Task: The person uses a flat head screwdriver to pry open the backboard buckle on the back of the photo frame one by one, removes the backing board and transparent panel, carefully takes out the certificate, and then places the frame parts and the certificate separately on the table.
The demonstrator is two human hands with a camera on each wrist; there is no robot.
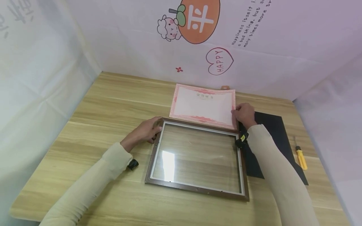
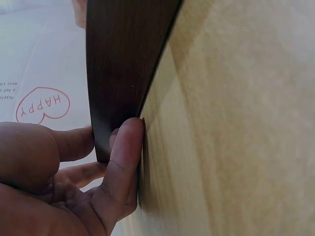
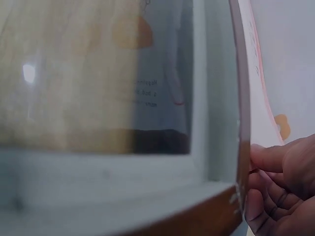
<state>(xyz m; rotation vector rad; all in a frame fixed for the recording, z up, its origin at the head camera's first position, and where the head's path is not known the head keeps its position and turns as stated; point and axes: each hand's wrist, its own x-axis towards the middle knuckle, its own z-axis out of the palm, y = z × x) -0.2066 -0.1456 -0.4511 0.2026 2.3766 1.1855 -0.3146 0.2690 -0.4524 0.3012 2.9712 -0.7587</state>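
A brown picture frame (image 1: 198, 189) with a clear pane and a pale inner edge lies on the wooden table. At its far left corner my left hand (image 1: 145, 130) holds the frame; in the left wrist view, thumb and fingers pinch the dark side (image 2: 118, 64). Just beyond the frame lies a pink-bordered certificate sheet (image 1: 202, 105). My right hand (image 1: 245, 114) pinches the right edge of that sheet, close to the frame's far right corner. The right wrist view has the thumb and curled fingers (image 3: 268, 160) at the paper, beside the frame corner.
A black backing sheet (image 1: 271, 131) lies to the right, partly under my right forearm. Further right is a screwdriver (image 1: 301, 158) with a yellow handle. A printed white cloth (image 1: 135, 47) hangs behind the wooden table (image 1: 85, 150).
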